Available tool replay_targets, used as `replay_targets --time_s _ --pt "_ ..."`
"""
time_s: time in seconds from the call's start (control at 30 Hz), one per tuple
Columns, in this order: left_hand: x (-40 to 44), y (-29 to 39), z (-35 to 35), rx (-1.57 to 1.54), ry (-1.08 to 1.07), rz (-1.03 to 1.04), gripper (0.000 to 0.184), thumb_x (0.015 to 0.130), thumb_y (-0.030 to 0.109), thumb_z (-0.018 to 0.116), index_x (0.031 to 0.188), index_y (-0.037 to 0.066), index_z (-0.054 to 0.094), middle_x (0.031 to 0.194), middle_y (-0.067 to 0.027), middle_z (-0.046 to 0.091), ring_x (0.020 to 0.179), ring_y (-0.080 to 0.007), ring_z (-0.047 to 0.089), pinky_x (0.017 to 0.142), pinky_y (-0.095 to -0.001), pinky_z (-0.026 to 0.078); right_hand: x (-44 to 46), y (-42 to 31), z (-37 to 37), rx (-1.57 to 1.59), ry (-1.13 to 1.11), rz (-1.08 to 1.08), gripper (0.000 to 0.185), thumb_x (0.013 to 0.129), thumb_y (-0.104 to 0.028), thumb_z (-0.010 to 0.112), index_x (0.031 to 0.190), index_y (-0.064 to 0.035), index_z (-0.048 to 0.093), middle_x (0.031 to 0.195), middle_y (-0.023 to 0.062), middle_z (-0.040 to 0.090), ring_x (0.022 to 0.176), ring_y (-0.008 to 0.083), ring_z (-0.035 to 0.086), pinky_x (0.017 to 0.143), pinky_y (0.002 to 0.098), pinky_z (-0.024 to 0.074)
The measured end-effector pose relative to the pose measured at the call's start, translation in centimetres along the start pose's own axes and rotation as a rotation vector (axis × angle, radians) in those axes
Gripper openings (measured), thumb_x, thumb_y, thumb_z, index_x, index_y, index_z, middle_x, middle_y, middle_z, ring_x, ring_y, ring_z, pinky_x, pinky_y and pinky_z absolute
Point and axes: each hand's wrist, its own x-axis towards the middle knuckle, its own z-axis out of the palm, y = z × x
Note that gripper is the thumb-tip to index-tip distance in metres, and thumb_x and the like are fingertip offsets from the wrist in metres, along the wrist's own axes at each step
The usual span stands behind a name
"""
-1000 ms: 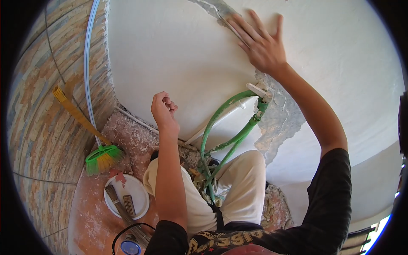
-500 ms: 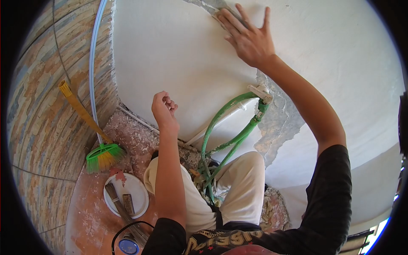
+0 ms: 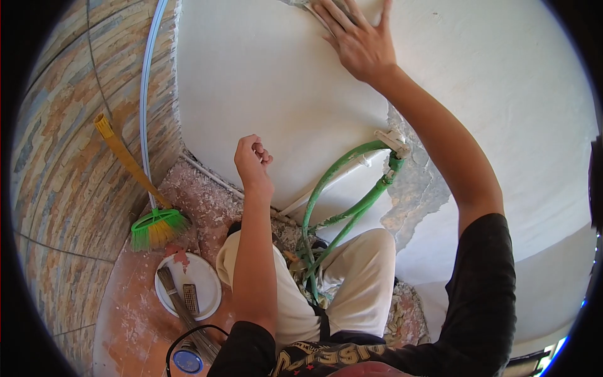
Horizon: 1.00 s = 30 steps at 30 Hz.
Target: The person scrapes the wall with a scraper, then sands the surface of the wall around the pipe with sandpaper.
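My right hand (image 3: 366, 47) is stretched up to the white wall (image 3: 251, 69), its spread fingers pressed flat on a thin grey piece (image 3: 319, 17). The kind of that piece is hard to make out, since the fingers cover most of it. A stripped grey patch (image 3: 292, 2) shows beside the fingertips at the top edge. My left hand (image 3: 252, 162) hangs in the air before the wall, fingers curled in, with nothing visible in them. Below and right of it, a green hose (image 3: 339, 164) loops from a white pipe fitting (image 3: 392, 143) on the wall.
Bare grey plaster (image 3: 418, 188) surrounds the fitting. On the left, a green and yellow broom (image 3: 157, 229) leans by the stone-patterned wall (image 3: 75, 182). A white lid (image 3: 210, 292) carries a brush (image 3: 190, 298) and a bundle of bristles (image 3: 179, 298); a blue-topped can (image 3: 188, 361) is nearby. Debris litters the floor.
My right hand has slid up and slightly left along the wall with the flat piece under it. The left hand keeps its curled shape. The whole view has shifted slightly.
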Motion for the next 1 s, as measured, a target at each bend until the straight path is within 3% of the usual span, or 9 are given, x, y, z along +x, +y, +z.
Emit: replay_targets --time_s 0.17,0.27,0.33,0.37,0.6,0.67,0.7,0.77,1.0 --pt "0.3 0.4 -0.9 -0.003 0.040 0.022 0.014 0.084 0.021 0.059 0.077 0.013 0.049 0.069 0.0034 0.042 0.060 -0.0106 0.039 0.062 -0.0301 0.033 0.9 0.6 0.7 0.052 0.078 -0.008 0.058 0.101 -0.041 0.032 0.154 -0.0217 0.016 0.160 -0.0023 0.016 0.148 0.0213 0.012 0.112 0.0706 0.0013" --pt "0.3 1.0 -1.0 -0.024 0.051 0.039 0.013 0.083 0.020 0.059 0.077 0.013 0.049 0.069 0.0033 0.042 0.059 -0.0109 0.039 0.062 -0.0303 0.034 -2.0 1.4 0.5 0.045 -0.006 -0.038 0.056 0.102 -0.042 0.027 0.154 -0.0250 0.015 0.160 -0.0017 0.018 0.148 0.0223 0.013 0.113 0.0698 0.0003" --pt "0.1 0.8 -0.8 -0.026 0.047 0.040 0.013 0.083 0.020 0.059 0.077 0.013 0.049 0.068 0.0033 0.042 0.058 -0.0110 0.038 0.062 -0.0304 0.034 -3.0 1.7 0.4 -0.042 -0.008 -0.059 0.050 0.101 -0.042 0.037 0.150 -0.0363 0.028 0.156 -0.0111 0.026 0.146 0.0151 0.017 0.108 0.0747 0.0061" --pt "0.1 0.7 -0.5 -0.015 0.034 0.047 0.013 0.083 0.021 0.059 0.077 0.013 0.049 0.067 0.0032 0.042 0.058 -0.0111 0.038 0.061 -0.0304 0.034 -2.9 1.8 0.4 -0.097 -0.043 -0.053 0.050 0.101 -0.042 0.036 0.150 -0.0385 0.026 0.157 -0.0109 0.025 0.146 0.0147 0.016 0.110 0.0718 0.0045" --pt "0.0 -0.1 0.1 0.027 -0.001 0.024 0.014 0.083 0.020 0.059 0.076 0.013 0.049 0.067 0.0024 0.042 0.057 -0.0112 0.039 0.061 -0.0299 0.034 0.4 0.6 -0.8 -0.121 -0.017 0.027 0.050 0.102 -0.043 0.033 0.150 -0.0397 0.024 0.158 -0.0088 0.024 0.147 0.0161 0.016 0.112 0.0692 0.0061" --pt "0.0 0.5 -0.4 0.020 0.040 0.029 0.013 0.082 0.019 0.059 0.076 0.013 0.049 0.067 0.0023 0.042 0.057 -0.0113 0.039 0.061 -0.0301 0.033 0.6 0.9 0.0 0.045 0.057 -0.016 0.054 0.102 -0.043 0.024 0.153 -0.0286 0.016 0.160 -0.0006 0.020 0.148 0.0235 0.014 0.112 0.0698 -0.0003" --pt "0.1 0.6 -0.6 0.026 0.044 0.025 0.013 0.082 0.019 0.059 0.076 0.013 0.049 0.067 0.0023 0.042 0.057 -0.0113 0.039 0.061 -0.0301 0.033 -0.1 1.1 0.1 0.051 0.052 -0.014 0.054 0.102 -0.043 0.024 0.153 -0.0286 0.016 0.160 -0.0006 0.020 0.148 0.0235 0.014 0.112 0.0698 -0.0003" --pt "0.2 0.9 -0.9 -0.030 0.058 0.044 0.013 0.081 0.019 0.059 0.076 0.013 0.050 0.067 0.0023 0.042 0.057 -0.0114 0.038 0.060 -0.0305 0.033 -1.7 1.7 0.0 -0.113 -0.001 -0.021 0.049 0.102 -0.043 0.033 0.150 -0.0398 0.024 0.158 -0.0084 0.024 0.147 0.0171 0.016 0.110 0.0715 0.0073" --pt "-0.2 -0.3 0.5 0.044 0.008 0.032 0.013 0.080 0.018 0.060 0.075 0.012 0.050 0.066 0.0024 0.042 0.056 -0.0115 0.038 0.058 -0.0306 0.033 0.5 0.5 0.1 -0.126 0.070 0.041 0.048 0.101 -0.044 0.035 0.148 -0.0429 0.027 0.157 -0.0080 0.025 0.146 0.0168 0.017 0.113 0.0670 0.0083"
